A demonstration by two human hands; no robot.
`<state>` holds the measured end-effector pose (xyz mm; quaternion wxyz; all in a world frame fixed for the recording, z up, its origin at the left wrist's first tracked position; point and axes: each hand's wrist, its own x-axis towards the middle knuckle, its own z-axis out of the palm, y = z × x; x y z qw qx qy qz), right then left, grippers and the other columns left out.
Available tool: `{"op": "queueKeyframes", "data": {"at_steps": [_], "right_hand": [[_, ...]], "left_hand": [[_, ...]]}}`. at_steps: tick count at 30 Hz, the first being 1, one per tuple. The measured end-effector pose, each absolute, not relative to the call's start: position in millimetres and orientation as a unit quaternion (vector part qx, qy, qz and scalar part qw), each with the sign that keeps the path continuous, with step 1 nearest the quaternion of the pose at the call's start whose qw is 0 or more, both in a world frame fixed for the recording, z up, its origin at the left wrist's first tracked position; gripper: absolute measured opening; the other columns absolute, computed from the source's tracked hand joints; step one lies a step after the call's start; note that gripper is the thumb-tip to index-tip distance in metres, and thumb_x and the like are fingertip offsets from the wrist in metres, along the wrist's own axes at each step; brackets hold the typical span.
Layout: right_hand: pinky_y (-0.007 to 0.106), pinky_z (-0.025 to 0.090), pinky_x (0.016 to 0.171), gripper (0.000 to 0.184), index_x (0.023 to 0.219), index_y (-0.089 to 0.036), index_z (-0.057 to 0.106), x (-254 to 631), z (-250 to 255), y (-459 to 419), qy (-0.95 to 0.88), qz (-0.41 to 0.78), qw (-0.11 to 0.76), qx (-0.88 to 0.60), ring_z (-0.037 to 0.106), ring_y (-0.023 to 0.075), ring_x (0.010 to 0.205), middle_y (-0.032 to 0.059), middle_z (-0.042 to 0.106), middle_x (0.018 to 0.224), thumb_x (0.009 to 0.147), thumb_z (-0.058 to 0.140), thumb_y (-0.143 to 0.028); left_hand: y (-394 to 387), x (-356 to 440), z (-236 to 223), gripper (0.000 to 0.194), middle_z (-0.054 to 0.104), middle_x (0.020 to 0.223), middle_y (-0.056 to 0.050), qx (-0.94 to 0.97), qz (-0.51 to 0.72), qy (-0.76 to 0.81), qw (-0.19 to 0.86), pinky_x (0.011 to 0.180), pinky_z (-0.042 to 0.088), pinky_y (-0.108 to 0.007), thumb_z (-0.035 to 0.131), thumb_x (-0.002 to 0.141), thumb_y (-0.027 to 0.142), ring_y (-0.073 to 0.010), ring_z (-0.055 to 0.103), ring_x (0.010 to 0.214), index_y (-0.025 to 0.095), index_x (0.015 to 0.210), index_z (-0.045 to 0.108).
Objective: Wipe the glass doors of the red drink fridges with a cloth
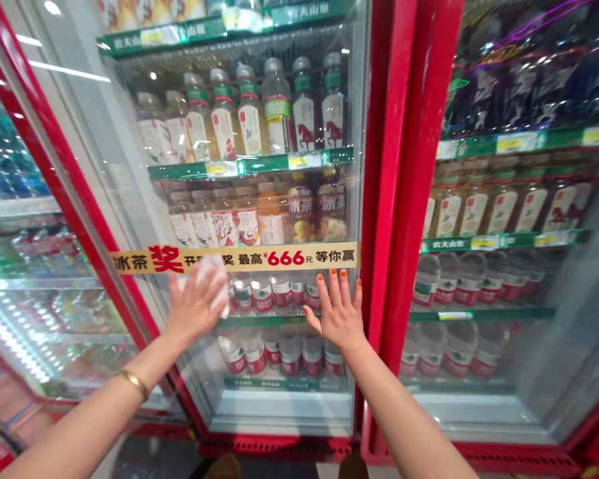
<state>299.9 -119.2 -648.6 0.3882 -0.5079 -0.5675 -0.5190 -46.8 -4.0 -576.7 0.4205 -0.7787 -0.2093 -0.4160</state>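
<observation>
My left hand (190,311) presses a white wipe (212,266) against the glass door (289,293) of a drinks fridge. Its fingers lie over the wipe, slightly blurred, just at the yellow banner strip (249,260), and hide some of the lettering. To the right, my right hand (340,314) rests flat on the same glass with fingers spread and nothing in it. Its orange-nailed fingertips reach the strip's lower edge. Behind the glass, bottled drinks (274,356) stand in rows on shelves with green edges.
Red frame posts (404,199) separate this door from a second fridge (489,279) of bottles on the right. Another lit fridge (34,266) stands at the left. A gold bangle (134,384) circles my left wrist. Shoe tips (224,467) show at the bottom.
</observation>
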Motion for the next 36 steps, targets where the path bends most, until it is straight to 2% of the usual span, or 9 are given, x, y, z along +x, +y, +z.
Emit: {"op": "queueKeyframes", "data": {"at_steps": [5, 10, 13, 16, 21, 25, 28, 32, 36], "right_hand": [[0.063, 0.007, 0.141, 0.097, 0.178, -0.010, 0.019, 300.5, -648.2, -120.4, -0.564, -0.522, 0.395, -0.503, 0.005, 0.0344, 0.175, 0.0205, 0.014, 0.186, 0.103, 0.064, -0.053], [0.064, 0.009, 0.140, 0.096, 0.178, -0.012, 0.019, 302.8, -649.0, -121.4, -0.571, -0.524, 0.390, -0.498, 0.009, 0.0355, 0.175, 0.0182, 0.012, 0.186, 0.104, 0.061, -0.056], [0.067, 0.016, 0.138, 0.096, 0.178, -0.014, 0.020, 303.4, -651.3, -120.3, -0.568, -0.518, 0.397, -0.502, 0.020, 0.0391, 0.173, 0.0207, 0.022, 0.184, 0.103, 0.063, -0.056], [0.070, 0.020, 0.136, 0.097, 0.179, -0.016, 0.020, 304.0, -654.2, -118.5, -0.566, -0.507, 0.411, -0.504, 0.029, 0.0428, 0.169, 0.0217, 0.026, 0.183, 0.101, 0.065, -0.055], [0.079, 0.024, 0.131, 0.099, 0.179, -0.020, 0.018, 297.8, -654.2, -123.8, -0.571, -0.482, 0.431, -0.506, 0.034, 0.0496, 0.165, 0.0220, 0.025, 0.184, 0.099, 0.068, -0.050], [0.082, 0.021, 0.130, 0.098, 0.180, -0.026, 0.017, 278.4, -624.8, -128.8, -0.609, -0.471, 0.409, -0.490, 0.032, 0.0519, 0.165, 0.0174, 0.013, 0.187, 0.099, 0.068, -0.048], [0.076, 0.014, 0.134, 0.094, 0.178, -0.033, 0.023, 264.5, -578.9, -122.1, -0.667, -0.482, 0.358, -0.441, 0.035, 0.0472, 0.165, 0.0108, 0.022, 0.186, 0.098, 0.069, -0.050], [0.072, 0.009, 0.136, 0.085, 0.176, -0.034, 0.030, 264.0, -522.2, -106.7, -0.671, -0.521, 0.346, -0.398, 0.031, 0.0421, 0.168, 0.0086, 0.032, 0.183, 0.102, 0.065, -0.053], [0.074, -0.001, 0.136, 0.085, 0.178, -0.030, 0.025, 269.3, -510.0, -99.7, -0.675, -0.533, 0.327, -0.392, 0.034, 0.0398, 0.167, 0.0100, 0.045, 0.177, 0.104, 0.061, -0.055]], "left_hand": [[1.3, -9.6, -533.7, 0.074, 0.007, 0.188, -0.006, -0.712, -0.507, -0.363, 0.323, 0.142, -0.006, -0.064, 0.041, 0.114, 0.045, -0.0301, -0.009, 0.175, 0.028, 0.179, 0.011], [-16.4, 17.0, -618.5, 0.077, 0.025, 0.184, 0.008, -0.804, -0.375, -0.279, 0.367, 0.144, -0.004, -0.051, 0.060, 0.106, 0.050, -0.0208, -0.002, 0.175, 0.047, 0.175, 0.025], [-5.6, -34.9, -643.9, 0.080, 0.021, 0.185, -0.001, -0.764, -0.412, -0.335, 0.367, 0.144, -0.004, -0.053, 0.054, 0.108, 0.043, -0.0215, -0.006, 0.174, 0.036, 0.178, 0.015], [16.2, -77.9, -605.0, 0.076, 0.007, 0.187, -0.013, -0.673, -0.514, -0.435, 0.305, 0.141, -0.002, -0.063, 0.037, 0.113, 0.036, -0.0261, -0.011, 0.174, 0.022, 0.179, 0.003], [17.5, -43.5, -542.9, 0.073, 0.003, 0.188, -0.006, -0.672, -0.523, -0.442, 0.283, 0.143, 0.005, -0.061, 0.036, 0.113, 0.042, -0.0289, -0.008, 0.175, 0.026, 0.179, 0.010], [-5.6, -21.5, -596.4, 0.071, 0.022, 0.185, 0.002, -0.747, -0.450, -0.360, 0.332, 0.144, 0.008, -0.051, 0.050, 0.110, 0.048, -0.0236, 0.002, 0.175, 0.037, 0.176, 0.027], [-5.4, -50.6, -629.3, 0.072, 0.032, 0.182, 0.000, -0.723, -0.473, -0.376, 0.334, 0.144, 0.011, -0.048, 0.051, 0.109, 0.046, -0.0209, 0.008, 0.175, 0.037, 0.176, 0.026], [20.7, -85.3, -581.6, 0.078, 0.003, 0.186, -0.014, -0.614, -0.561, -0.456, 0.318, 0.142, 0.007, -0.063, 0.037, 0.112, 0.035, -0.0298, -0.009, 0.174, 0.018, 0.179, -0.001], [21.6, -47.9, -531.6, 0.076, 0.004, 0.187, -0.007, -0.618, -0.562, -0.459, 0.303, 0.142, 0.011, -0.064, 0.036, 0.113, 0.038, -0.0297, -0.006, 0.175, 0.025, 0.179, 0.003]]}}
